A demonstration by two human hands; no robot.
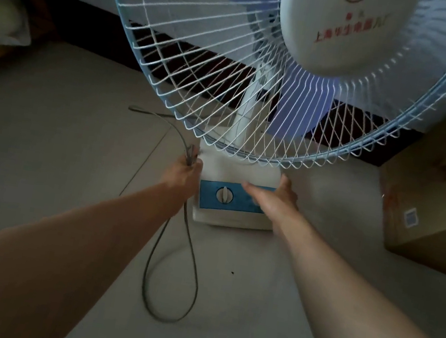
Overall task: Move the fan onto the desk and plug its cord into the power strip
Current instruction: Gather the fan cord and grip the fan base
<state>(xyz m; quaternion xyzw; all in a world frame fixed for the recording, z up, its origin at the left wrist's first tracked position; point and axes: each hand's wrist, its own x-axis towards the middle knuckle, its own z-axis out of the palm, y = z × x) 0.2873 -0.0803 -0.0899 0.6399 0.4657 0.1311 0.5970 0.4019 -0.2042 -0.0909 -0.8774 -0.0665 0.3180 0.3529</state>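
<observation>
A white table fan (233, 167) with a blue-rimmed wire guard, blue blades and a blue control panel with a dial stands on the tiled floor in front of me. Its grey cord (187, 254) hangs in a loop below my left hand (186, 171), which is closed on gathered cord at the base's left side. My right hand (272, 200) lies on the base's right side, fingers spread across the blue panel. Neither a desk nor a power strip is in view.
A cardboard box (442, 193) stands on the floor at the right, close to the fan's guard. Dark wooden furniture with pale bedding (0, 13) sits at the far left. A dark skirting band (93, 20) runs along the wall behind the fan.
</observation>
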